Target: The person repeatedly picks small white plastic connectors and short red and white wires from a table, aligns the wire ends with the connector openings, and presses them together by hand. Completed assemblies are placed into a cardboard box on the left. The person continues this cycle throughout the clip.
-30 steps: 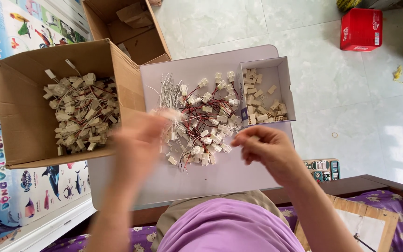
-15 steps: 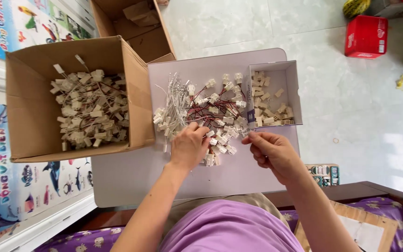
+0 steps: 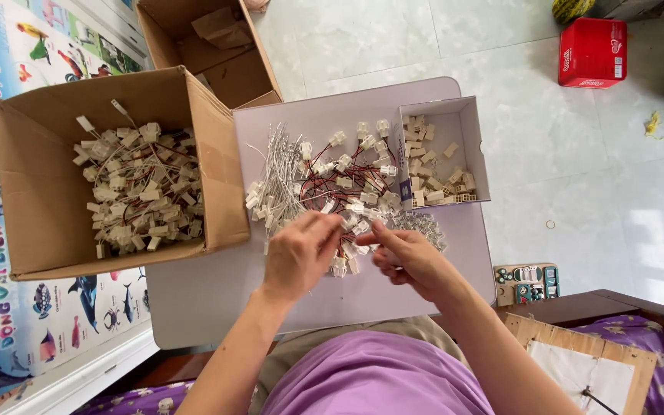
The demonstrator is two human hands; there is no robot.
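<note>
Both hands low over the near edge of the wire pile (image 3: 332, 180), at the middle of the pale table (image 3: 194, 307). Left hand (image 3: 299, 257) curled, fingertips pinched narrow on what looks like a white plug at the pile's near fringe; exactly what sits in the pinch hard to tell. Right hand (image 3: 409, 257) likewise narrow, thumb and forefinger closed on a small piece just beside the left fingertips, near a clear bundle (image 3: 420, 227) toward the table's right edge. Pile itself: white plugs with red, black and white leads, tangled, spread from table centre to the far edge. Small white box (image 3: 470, 146) of loose cream housings at the far right corner, touching the pile. Big carton (image 3: 48, 200) of finished-looking wired plugs off the table's left edge, a second carton (image 3: 247, 73) behind it. For good work here, probably: single out one lead before pulling, lift clear of the tangle rather than dragging, keep the two pinches close and square to each other, and avoid tugging on thin wire where neighbours snag.
</note>
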